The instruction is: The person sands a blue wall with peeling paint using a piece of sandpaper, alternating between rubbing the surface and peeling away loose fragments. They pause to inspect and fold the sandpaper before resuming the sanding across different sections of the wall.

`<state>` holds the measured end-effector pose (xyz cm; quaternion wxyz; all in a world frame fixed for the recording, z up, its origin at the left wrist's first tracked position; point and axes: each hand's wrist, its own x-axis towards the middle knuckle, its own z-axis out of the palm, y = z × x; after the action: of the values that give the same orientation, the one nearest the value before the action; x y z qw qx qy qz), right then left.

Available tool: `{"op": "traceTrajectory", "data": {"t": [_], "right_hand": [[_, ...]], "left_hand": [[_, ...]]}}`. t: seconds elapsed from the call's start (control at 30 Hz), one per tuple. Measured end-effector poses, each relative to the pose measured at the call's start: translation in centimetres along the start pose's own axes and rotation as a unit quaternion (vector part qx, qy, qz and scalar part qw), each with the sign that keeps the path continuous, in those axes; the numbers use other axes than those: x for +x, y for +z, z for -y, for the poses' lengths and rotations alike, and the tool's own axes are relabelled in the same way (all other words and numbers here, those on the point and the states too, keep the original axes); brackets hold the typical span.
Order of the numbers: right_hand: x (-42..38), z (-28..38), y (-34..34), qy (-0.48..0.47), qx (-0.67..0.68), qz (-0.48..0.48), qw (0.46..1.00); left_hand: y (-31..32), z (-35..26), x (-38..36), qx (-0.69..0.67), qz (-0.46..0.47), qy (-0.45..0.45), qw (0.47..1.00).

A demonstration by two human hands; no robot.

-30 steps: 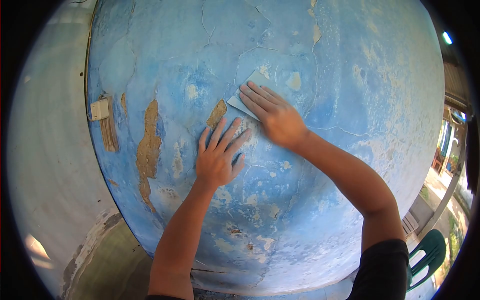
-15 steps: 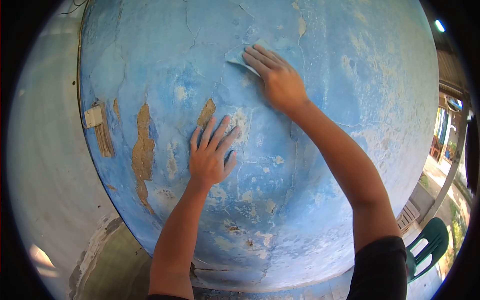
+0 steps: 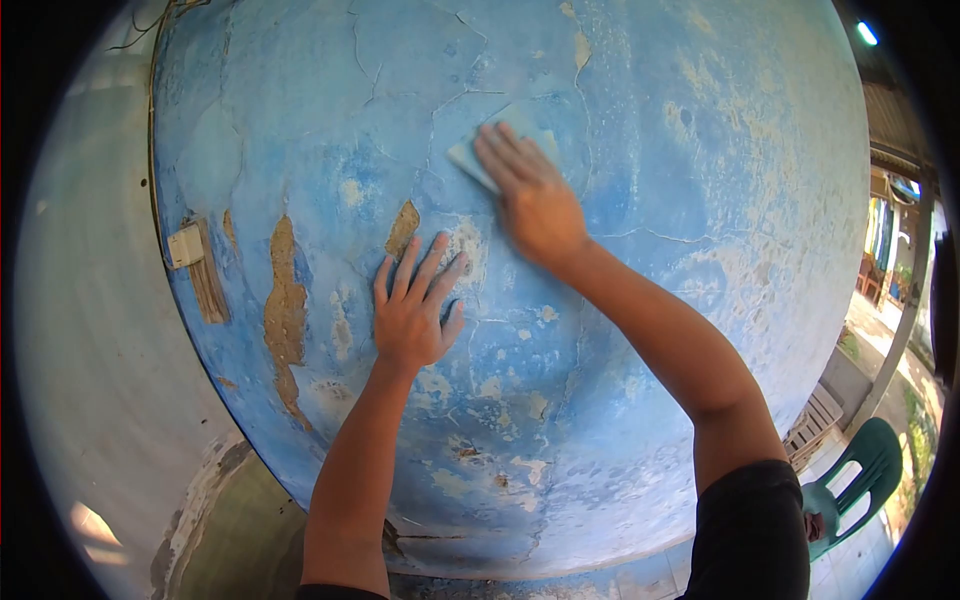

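Observation:
A blue wall (image 3: 650,330) with cracks and flaking paint fills the middle of the view. Flat under the fingers of my right hand (image 3: 535,195), a thin pale sheet (image 3: 467,160) lies against its upper part; the hand is slightly blurred and presses the sheet to the surface. Lower and to the left, my left hand (image 3: 412,310) rests on the wall with its fingers spread, holding nothing. Its fingertips are just below a small bare brown patch (image 3: 403,228).
A long bare patch (image 3: 285,310) and a pale switch box (image 3: 185,246) on a wooden strip are on the wall's left side. At the lower right stands a green plastic chair (image 3: 872,465). Beside it is a slatted object (image 3: 815,422).
My right hand and the sheet have moved a little down the wall. My left hand has stayed at about the same place. The view has shifted slightly.

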<state>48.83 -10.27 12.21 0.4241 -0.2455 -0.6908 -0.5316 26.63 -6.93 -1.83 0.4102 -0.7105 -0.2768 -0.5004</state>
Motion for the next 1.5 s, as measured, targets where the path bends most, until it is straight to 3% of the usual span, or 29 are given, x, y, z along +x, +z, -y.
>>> {"op": "traceTrajectory", "data": {"t": [0.17, 0.33, 0.5, 0.57, 0.73, 0.9, 1.03, 1.13, 1.33, 1.5], "right_hand": [[-3.4, -1.3, -1.6, -0.135, 0.028, 0.107, 0.985], [0.2, -4.1, -3.1, 0.016, -0.057, 0.019, 0.998], [-5.7, -0.5, -2.9, -0.067, 0.046, 0.093, 0.992], [-7.4, -0.6, -4.4, -0.105, 0.059, 0.166, 0.979], [-5.9, -0.7, -3.5, -0.112, 0.023, 0.124, 0.986], [-2.7, 1.7, -0.2, -0.004, 0.016, 0.017, 1.0], [-5.0, 0.9, -2.2, -0.006, 0.065, 0.049, 0.997], [-7.4, -1.0, -4.3, -0.066, -0.016, 0.094, 0.993], [-1.6, 1.0, 0.0, -0.001, 0.02, 0.012, 1.0], [-4.4, 0.6, -2.1, -0.008, 0.03, 0.041, 0.999]], "left_hand": [[0.4, 0.2, -0.4, 0.0, -0.009, 0.022, 1.0], [0.3, 0.2, -0.2, -0.006, -0.01, 0.021, 1.0], [0.2, 0.1, -0.2, -0.002, -0.012, 0.024, 1.0], [0.4, 0.1, -0.3, 0.006, -0.018, 0.02, 1.0], [0.4, 0.2, -0.1, 0.008, -0.021, 0.018, 1.0], [0.4, 0.0, -0.1, 0.019, -0.025, 0.02, 0.999], [0.3, 0.0, -0.1, 0.029, -0.015, 0.029, 0.999], [0.7, 0.0, -0.2, 0.032, -0.026, 0.043, 0.998], [0.1, -0.2, 0.1, 0.038, -0.007, 0.051, 0.998], [0.2, 0.1, 1.9, -0.001, -0.001, 0.084, 0.996]]}}
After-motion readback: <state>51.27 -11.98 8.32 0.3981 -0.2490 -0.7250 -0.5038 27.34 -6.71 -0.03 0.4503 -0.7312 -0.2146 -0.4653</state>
